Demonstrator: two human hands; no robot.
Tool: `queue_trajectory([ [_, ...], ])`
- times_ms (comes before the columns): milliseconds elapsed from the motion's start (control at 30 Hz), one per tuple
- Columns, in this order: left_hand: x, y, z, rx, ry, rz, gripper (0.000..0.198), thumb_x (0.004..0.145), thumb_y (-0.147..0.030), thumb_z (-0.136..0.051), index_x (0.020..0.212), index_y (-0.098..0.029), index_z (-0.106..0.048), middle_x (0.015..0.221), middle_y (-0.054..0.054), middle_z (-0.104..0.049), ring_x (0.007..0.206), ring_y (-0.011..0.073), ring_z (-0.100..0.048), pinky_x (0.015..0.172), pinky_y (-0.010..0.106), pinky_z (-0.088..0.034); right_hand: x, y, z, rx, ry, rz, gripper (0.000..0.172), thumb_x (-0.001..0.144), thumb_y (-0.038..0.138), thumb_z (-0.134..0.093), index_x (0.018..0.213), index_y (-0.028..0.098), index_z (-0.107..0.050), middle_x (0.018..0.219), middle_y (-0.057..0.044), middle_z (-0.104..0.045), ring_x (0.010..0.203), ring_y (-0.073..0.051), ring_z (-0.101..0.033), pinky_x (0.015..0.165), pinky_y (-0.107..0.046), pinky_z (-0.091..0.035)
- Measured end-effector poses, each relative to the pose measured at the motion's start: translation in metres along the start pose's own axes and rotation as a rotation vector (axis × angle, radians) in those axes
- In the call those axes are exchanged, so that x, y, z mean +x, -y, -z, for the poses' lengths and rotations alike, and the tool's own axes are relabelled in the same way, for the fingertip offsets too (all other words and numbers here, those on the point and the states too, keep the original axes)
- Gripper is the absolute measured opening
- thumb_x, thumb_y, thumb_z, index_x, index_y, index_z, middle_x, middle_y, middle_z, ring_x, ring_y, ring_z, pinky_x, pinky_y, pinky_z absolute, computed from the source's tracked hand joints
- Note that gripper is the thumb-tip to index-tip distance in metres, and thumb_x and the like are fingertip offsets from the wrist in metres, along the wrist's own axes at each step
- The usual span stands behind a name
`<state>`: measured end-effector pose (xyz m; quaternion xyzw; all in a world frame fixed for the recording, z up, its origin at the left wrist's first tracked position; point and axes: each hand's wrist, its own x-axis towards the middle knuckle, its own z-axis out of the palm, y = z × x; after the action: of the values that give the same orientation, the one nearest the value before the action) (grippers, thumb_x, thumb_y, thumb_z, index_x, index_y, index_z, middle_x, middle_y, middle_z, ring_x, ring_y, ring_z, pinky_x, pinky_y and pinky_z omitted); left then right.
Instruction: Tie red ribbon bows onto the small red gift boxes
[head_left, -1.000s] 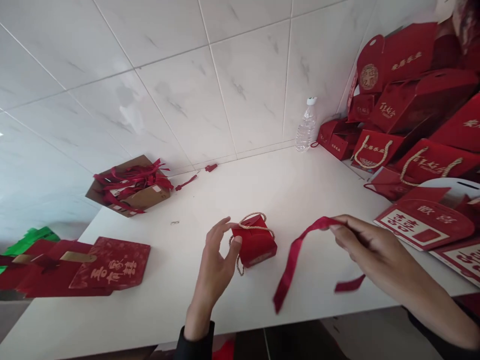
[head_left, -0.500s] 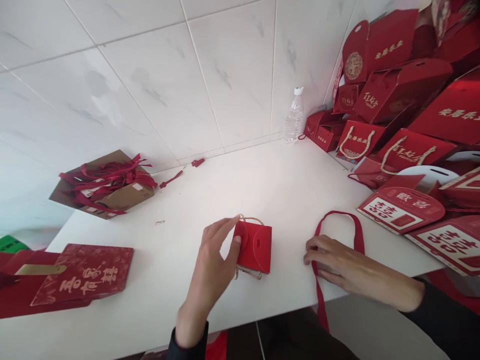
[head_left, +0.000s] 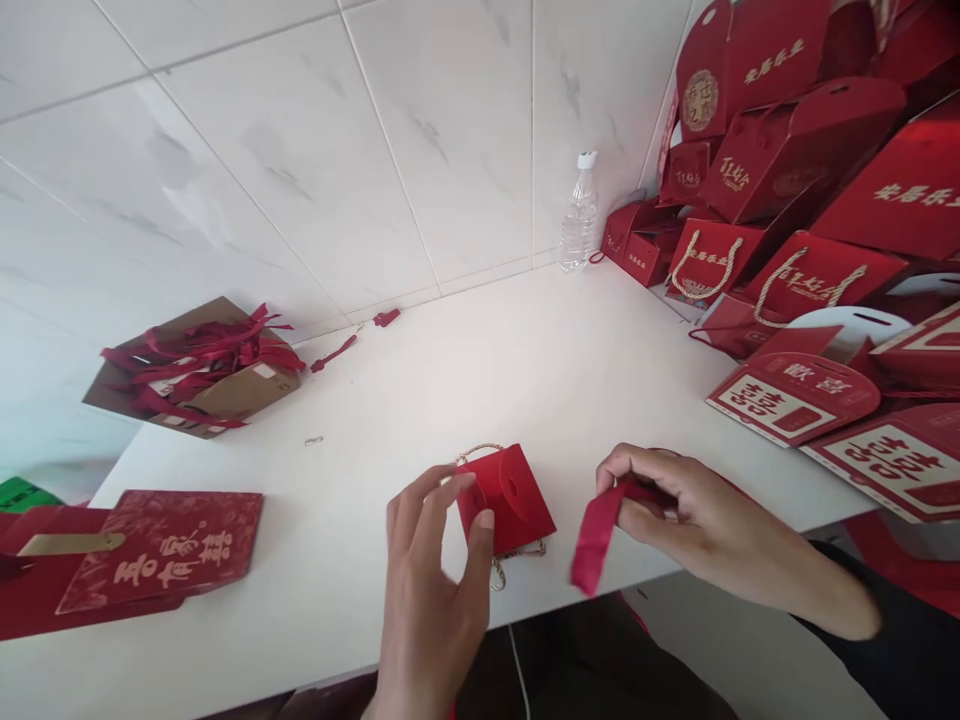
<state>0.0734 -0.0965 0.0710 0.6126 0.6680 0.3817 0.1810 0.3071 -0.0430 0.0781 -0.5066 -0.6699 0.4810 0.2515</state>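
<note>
A small red box (head_left: pixel 517 500) with twisted cord handles lies tilted on the white table (head_left: pixel 480 380). My left hand (head_left: pixel 442 560) is at the box's left side, its thumb and fingers curved round that edge. To the right of the box, my right hand (head_left: pixel 660 500) pinches a dark red ribbon (head_left: pixel 592 545), whose end hangs toward the box without touching it. Part of the ribbon is hidden behind my right hand.
A cardboard box (head_left: pixel 247 400) full of red ribbons stands at the left. Nearer is a red printed bag (head_left: pixel 180 545). Many red gift boxes (head_left: pixel 795 400) are piled at the right, beside a clear bottle (head_left: pixel 579 220).
My right hand has picked up the ribbon from the table and raised it toward the box. The red box has turned slightly, and my left hand has shifted a little nearer.
</note>
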Motion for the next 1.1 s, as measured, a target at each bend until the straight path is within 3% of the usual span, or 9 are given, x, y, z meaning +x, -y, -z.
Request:
queue_trajectory([
  [133,-0.031,-0.035,-0.007,-0.247,0.023,0.204,0.033,0.094,-0.047,-0.058,0.122,-0.032,-0.067,0.125,0.009,-0.065,0.112,0.0284,-0.06,0.088,0.039,-0.05,-0.002,0.025,-0.001,0.044,0.121,0.004,0.016,0.096,0.039,-0.057,0.091,0.024,-0.06,0.066,0.005,-0.038,0.057,-0.013,-0.031,0.049,-0.023,-0.028],
  [267,-0.034,-0.045,-0.014,-0.503,0.19,0.44,0.035,0.091,-0.057,-0.061,0.103,-0.025,-0.071,0.077,0.004,-0.066,0.072,0.0201,-0.058,0.065,0.03,-0.044,-0.002,0.032,0.002,-0.034,0.077,0.011,0.015,0.096,0.037,-0.056,0.089,0.024,-0.06,0.064,0.005,-0.039,0.057,-0.013,-0.033,0.048,-0.023,-0.028],
  [400,-0.027,-0.041,-0.01,-0.628,0.111,0.49,0.035,0.087,-0.055,-0.067,0.1,-0.023,-0.067,0.068,0.0,-0.062,0.066,0.0162,-0.057,0.067,0.027,-0.045,-0.002,0.021,0.001,-0.162,0.103,0.033,0.011,0.096,0.034,-0.057,0.1,0.027,-0.064,0.069,0.004,-0.056,0.057,-0.014,-0.049,0.053,-0.024,-0.039],
  [467,-0.026,-0.042,-0.008,-0.705,0.126,0.517,0.037,0.086,-0.054,-0.069,0.105,-0.023,-0.063,0.067,-0.001,-0.062,0.063,0.0146,-0.057,0.066,0.026,-0.046,-0.004,0.018,-0.005,-0.181,0.129,0.117,0.031,0.094,0.032,-0.062,0.125,0.032,-0.06,0.1,0.001,-0.07,0.08,-0.018,-0.066,0.071,-0.027,-0.05],
  [533,-0.026,-0.043,-0.007,-0.785,0.147,0.532,0.037,0.086,-0.054,-0.07,0.106,-0.024,-0.06,0.065,-0.003,-0.06,0.061,0.0132,-0.056,0.065,0.025,-0.046,-0.006,0.02,-0.012,-0.16,0.165,0.204,0.048,0.093,0.03,-0.065,0.138,0.036,-0.051,0.128,0.0,-0.067,0.106,-0.022,-0.067,0.09,-0.031,-0.051],
  [667,-0.025,-0.045,-0.006,-0.866,0.139,0.532,0.031,0.087,-0.049,-0.071,0.096,-0.024,-0.057,0.068,-0.004,-0.06,0.062,0.0111,-0.053,0.064,0.023,-0.044,-0.007,0.034,-0.018,-0.051,0.283,0.212,0.022,0.099,0.037,-0.06,0.119,0.031,-0.065,0.112,0.0,-0.072,0.097,-0.021,-0.068,0.079,-0.028,-0.053],
  [767,-0.021,-0.041,-0.006,-0.763,0.124,0.47,0.023,0.09,-0.045,-0.067,0.093,-0.024,-0.058,0.07,-0.003,-0.061,0.063,0.0124,-0.053,0.063,0.024,-0.043,-0.002,0.043,-0.016,0.047,0.332,0.126,0.022,0.1,0.045,-0.058,0.104,0.026,-0.069,0.086,0.001,-0.068,0.072,-0.015,-0.059,0.061,-0.023,-0.045],
  [933,-0.005,-0.018,-0.011,-0.125,-0.099,0.087,0.016,0.098,-0.031,-0.053,0.095,-0.026,-0.068,0.098,0.006,-0.067,0.097,0.0239,-0.058,0.084,0.037,-0.047,0.014,0.037,-0.015,0.178,0.229,-0.049,0.029,0.099,0.045,-0.056,0.085,0.02,-0.063,0.067,0.005,-0.046,0.053,-0.01,-0.034,0.047,-0.022,-0.029],
  [1100,0.006,0.005,-0.023,0.121,-0.048,-0.097,0.017,0.095,-0.023,-0.055,0.103,-0.027,-0.07,0.127,0.01,-0.059,0.123,0.0313,-0.048,0.096,0.049,-0.046,0.029,0.019,-0.02,0.192,0.104,-0.171,0.036,0.096,0.051,-0.056,0.079,0.021,-0.064,0.063,0.005,-0.04,0.051,-0.01,-0.03,0.043,-0.022,-0.022],
])
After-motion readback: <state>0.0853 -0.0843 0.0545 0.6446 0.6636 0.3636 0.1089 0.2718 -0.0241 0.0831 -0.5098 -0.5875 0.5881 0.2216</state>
